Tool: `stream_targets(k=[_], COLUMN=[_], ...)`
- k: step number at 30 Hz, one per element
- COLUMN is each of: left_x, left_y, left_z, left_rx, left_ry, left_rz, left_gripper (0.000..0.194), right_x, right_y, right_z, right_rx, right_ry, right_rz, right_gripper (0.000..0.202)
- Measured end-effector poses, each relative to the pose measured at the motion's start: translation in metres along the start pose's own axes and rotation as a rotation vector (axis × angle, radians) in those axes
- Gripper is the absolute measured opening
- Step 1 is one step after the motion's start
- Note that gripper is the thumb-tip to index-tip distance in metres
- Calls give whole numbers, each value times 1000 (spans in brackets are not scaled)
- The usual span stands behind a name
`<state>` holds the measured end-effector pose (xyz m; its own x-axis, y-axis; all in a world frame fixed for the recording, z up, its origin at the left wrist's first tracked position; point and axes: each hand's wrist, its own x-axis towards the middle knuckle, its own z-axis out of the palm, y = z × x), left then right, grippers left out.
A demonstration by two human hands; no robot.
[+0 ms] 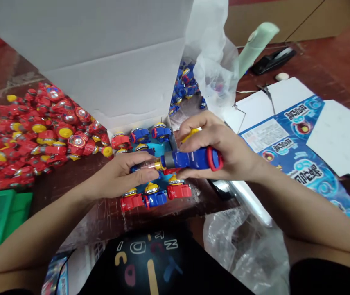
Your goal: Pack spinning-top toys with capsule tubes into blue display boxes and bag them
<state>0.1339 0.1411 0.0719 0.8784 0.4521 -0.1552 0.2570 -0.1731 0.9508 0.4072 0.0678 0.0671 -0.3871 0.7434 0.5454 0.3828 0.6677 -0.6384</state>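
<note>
A toy launcher point(193, 159) is lying across the middle, the right hand point(220, 149) gripping it from behind and the left hand point(122, 174) touching its left end. Under the hands, small tops point(154, 196) are sitting in rows on a tray point(162, 149). A box flap point(107, 61) is rising behind them. A heap of tops point(36, 131) is lying to the left, a bin point(5, 213) before it. A printed card point(300, 155) is lying to the right, a bag point(248, 250) before it.
</note>
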Motion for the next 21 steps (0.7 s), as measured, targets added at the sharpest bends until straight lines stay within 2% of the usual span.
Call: stream_targets(k=[3,5,9,12,14,18,21], left_x=[1,0,1,5,9,13,15], left_y=[8,7,-15,-36,-43,-33,-25], left_z=[2,5,14,17,15,3,-10], left_rx=[29,204,811,1054,1064,939,837], left_ry=[-14,54,270,363,366,316,315], left_rz=[45,150,429,579,560,337,234], left_gripper=[30,26,27,31,36,46,57], right_x=[-3,-10,-24,-28,-28,-24,-26], right_y=[2,2,-2,-4,-4,2,6], right_z=[6,13,30,38,36,15,-9], right_rx=[36,63,209,311,337,359,181], right_ry=[20,75,128,131,135,144,169], right_rz=[-48,-12,200,411,475,466,432], right_gripper=[40,38,43,44,46,62,50])
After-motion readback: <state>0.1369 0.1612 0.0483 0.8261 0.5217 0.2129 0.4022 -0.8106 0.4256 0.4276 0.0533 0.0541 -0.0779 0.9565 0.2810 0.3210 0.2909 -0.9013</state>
